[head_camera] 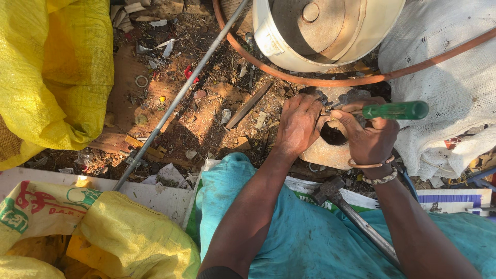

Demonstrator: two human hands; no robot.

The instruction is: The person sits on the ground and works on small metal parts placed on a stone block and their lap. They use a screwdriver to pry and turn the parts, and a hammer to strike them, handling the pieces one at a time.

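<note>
The right hand [368,138] is clamped on a green-handled screwdriver [395,110]. The left hand [298,124] presses down, fingers curled together, on a round metal part [325,152]. A hammer [330,190] lies near on the lap.

Outdoor scrap yard: littered dirt ground [206,119], yellow woven sacks [62,67], metal rod [181,95], hammer [330,190].

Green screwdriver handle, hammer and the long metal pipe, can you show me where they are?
Green screwdriver [395,110], head view, middle of its green handle, gripped by the right hand [369,139].
Hammer [328,190], head view, on its dark metal head.
Metal pipe [178,97], head view, midway along its grey shaft.
</note>
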